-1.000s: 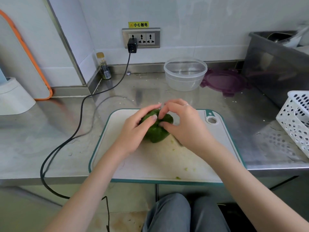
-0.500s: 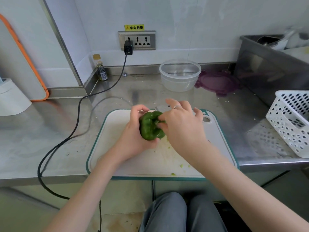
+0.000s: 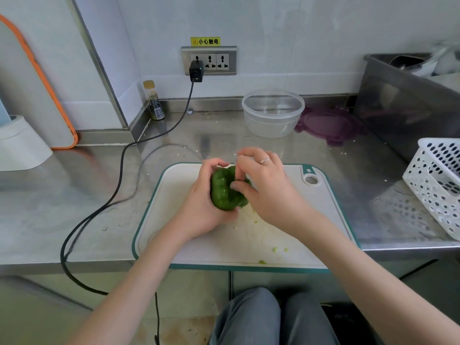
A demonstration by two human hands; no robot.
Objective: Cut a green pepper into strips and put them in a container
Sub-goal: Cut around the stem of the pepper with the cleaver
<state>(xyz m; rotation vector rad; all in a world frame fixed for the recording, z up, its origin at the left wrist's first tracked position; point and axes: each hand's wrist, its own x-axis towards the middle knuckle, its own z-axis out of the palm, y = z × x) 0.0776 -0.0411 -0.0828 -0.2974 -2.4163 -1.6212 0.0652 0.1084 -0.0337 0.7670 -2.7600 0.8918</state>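
The left hand (image 3: 204, 207) grips the glossy whole green pepper (image 3: 224, 189); the right hand (image 3: 263, 185) pinches its top, and should twist gently, keeping the left's hold firm.

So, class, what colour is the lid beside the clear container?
Purple lid, clearest in the head view.

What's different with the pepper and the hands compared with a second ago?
The green pepper has been lifted off the cutting board and turned; the left hand now cups it from below instead of resting fingers on top. The right hand still grips it, thumb pressing its side. The clear container and purple lid stayed put.
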